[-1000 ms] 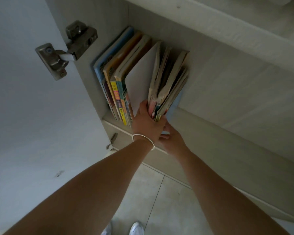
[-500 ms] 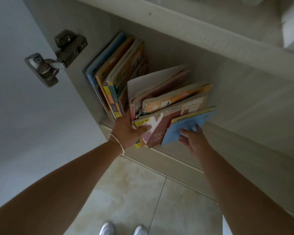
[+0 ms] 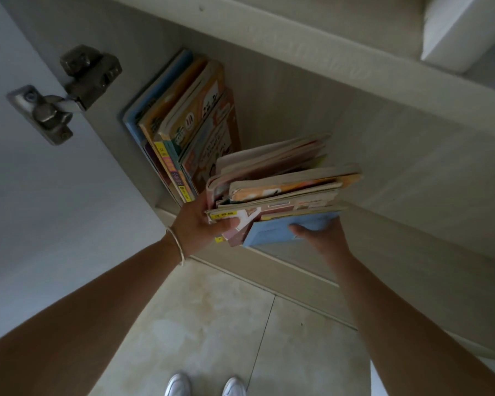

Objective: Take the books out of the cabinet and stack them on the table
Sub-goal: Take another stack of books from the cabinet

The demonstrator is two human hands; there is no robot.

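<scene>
A bundle of several thin books (image 3: 283, 190) lies tilted flat, half out of the cabinet shelf (image 3: 383, 172). My left hand (image 3: 200, 221), with a bracelet on its wrist, grips the bundle's spine end. My right hand (image 3: 317, 235) holds the bundle from below, thumb on the light blue book (image 3: 272, 231) at the bottom. Several more books (image 3: 183, 124) still stand upright against the cabinet's left wall.
The open cabinet door (image 3: 40, 195) with its metal hinge (image 3: 63, 92) stands at the left. A shelf board (image 3: 297, 38) runs above, with a white box (image 3: 463, 27) on top at the right. Tiled floor (image 3: 212, 324) and my white shoes lie below.
The bundle went from standing upright to tilted flat and has come further out of the shelf. My right hand moved under it and took hold of the blue book.
</scene>
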